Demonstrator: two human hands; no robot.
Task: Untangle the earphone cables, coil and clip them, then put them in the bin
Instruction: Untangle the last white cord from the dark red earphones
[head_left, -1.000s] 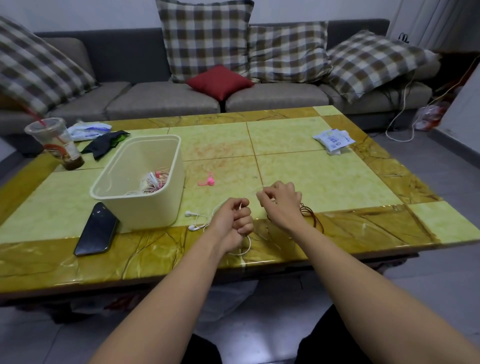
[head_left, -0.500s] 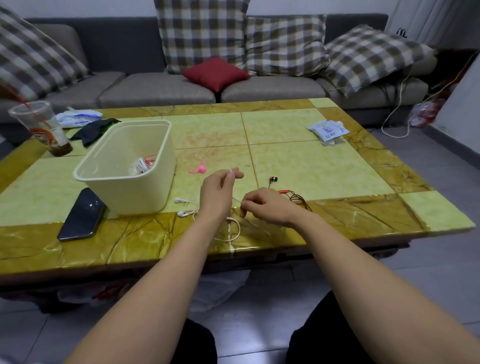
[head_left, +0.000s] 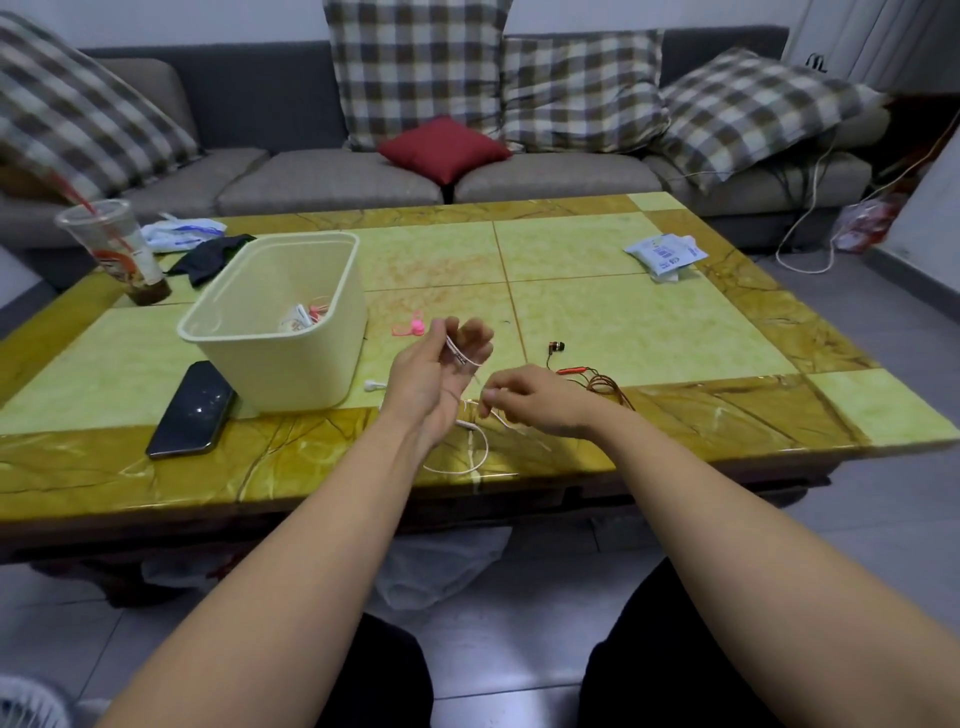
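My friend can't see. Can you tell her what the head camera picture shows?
A person's left hand holds a white earphone cable across its raised fingers while the right hand pinches it lower down, above a yellow table. A cream bin, a pink clip and brown earphones sit nearby.

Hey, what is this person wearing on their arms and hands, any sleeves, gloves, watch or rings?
Nothing there: the left hand and right hand are ungloved, the left forearm and right forearm bare, with no sleeve, watch or bracelet. No ring shows on the fingers. Dark trousers below.
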